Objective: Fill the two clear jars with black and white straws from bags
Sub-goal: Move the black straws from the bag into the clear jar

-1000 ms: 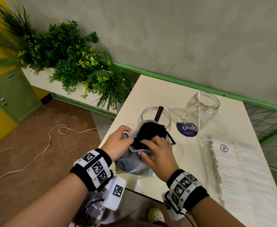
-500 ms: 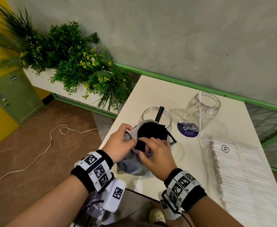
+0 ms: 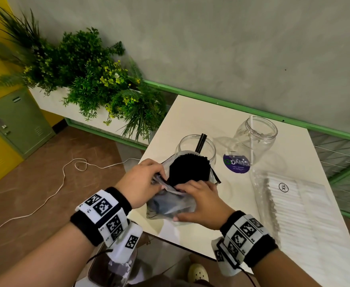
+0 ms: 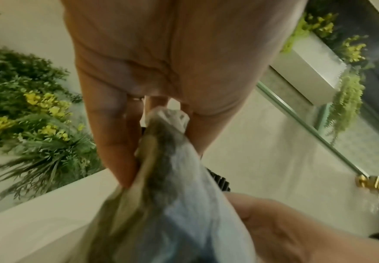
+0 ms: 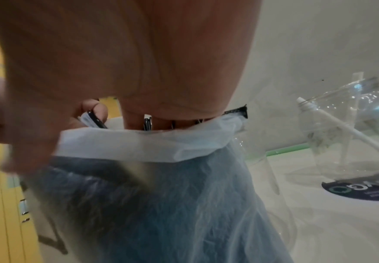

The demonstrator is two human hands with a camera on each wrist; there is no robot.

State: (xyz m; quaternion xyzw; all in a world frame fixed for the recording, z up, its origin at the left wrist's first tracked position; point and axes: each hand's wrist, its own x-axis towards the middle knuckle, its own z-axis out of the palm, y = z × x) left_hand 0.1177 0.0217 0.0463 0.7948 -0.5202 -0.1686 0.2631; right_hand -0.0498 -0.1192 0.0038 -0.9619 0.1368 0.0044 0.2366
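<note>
At the table's near left, a clear plastic bag (image 3: 170, 206) stands with a bundle of black straws (image 3: 188, 169) poking out of its mouth. My left hand (image 3: 143, 183) pinches the bag's rim (image 4: 168, 113) on its left side. My right hand (image 3: 199, 199) curls over the near rim, fingertips among the black straws (image 5: 94, 119), thumb against the bag (image 5: 161, 195). Just behind stands a clear jar (image 3: 194, 146) holding two black straws (image 3: 201, 141). A second clear jar (image 3: 255, 139) to its right holds one white straw (image 3: 252, 139).
A flat bag of white straws (image 3: 294, 214) lies along the table's right side. A round purple label (image 3: 236, 163) sits between the jars. Planter greenery (image 3: 99, 83) borders the table's left; the wall is close behind. A white cable (image 3: 66, 177) trails on the floor.
Both hands have worked the bag's rim slightly down, so a little more of the black bundle shows. The jars and the white straw bag have not moved.
</note>
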